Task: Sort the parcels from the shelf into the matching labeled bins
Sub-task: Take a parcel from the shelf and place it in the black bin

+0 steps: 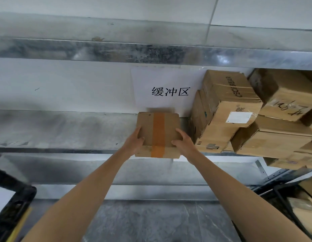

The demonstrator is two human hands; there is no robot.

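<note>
A small cardboard parcel (157, 127) with an orange tape stripe down its middle sits at the front edge of the metal shelf (64, 130), overhanging it slightly. My left hand (135, 143) grips its left side, thumb on top. My right hand (184, 141) grips its right side, thumb curled over the top edge. A white paper sign (169, 91) with black characters hangs on the wall behind the parcel.
Several stacked cardboard boxes (226, 109) crowd the shelf to the right of the parcel. One black bin (13, 206) stands low on the left; a second black bin (298, 203) holding parcels stands low on the right. Grey floor (151, 222) lies below.
</note>
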